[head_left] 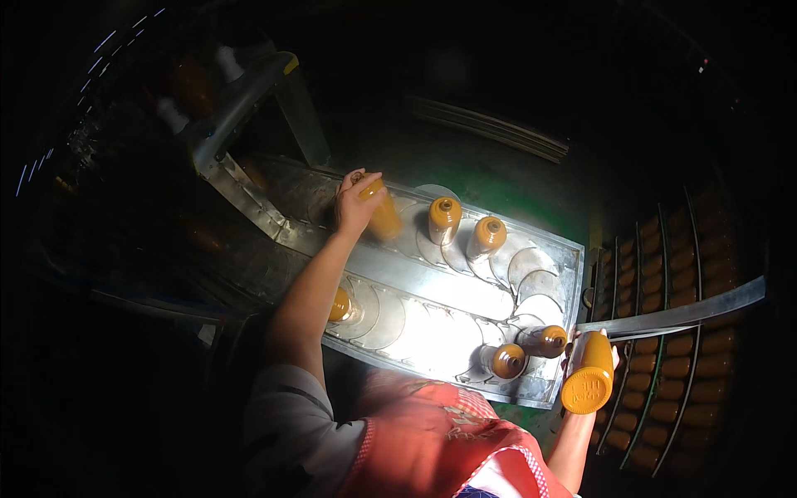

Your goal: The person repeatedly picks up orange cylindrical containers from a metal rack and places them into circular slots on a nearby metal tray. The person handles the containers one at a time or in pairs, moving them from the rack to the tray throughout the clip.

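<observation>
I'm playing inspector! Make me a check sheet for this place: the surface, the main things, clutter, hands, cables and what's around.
Surface: metal conveyor with crescent-shaped plates, brightly lit.
Main things: five orange bottles on it, two along the far side, three along the near side; two more in hand.
Clutter: curved metal strip jutting past the right end.
Hands: left hand holds a blurred bottle by its top; right hand holds one, base facing the camera.
Cables: nothing seen.
Surroundings: mostly dark; a rack with orange rows at right.

The head view (a wide fisheye) looks down on a nearby conveyor [407,278].
</observation>
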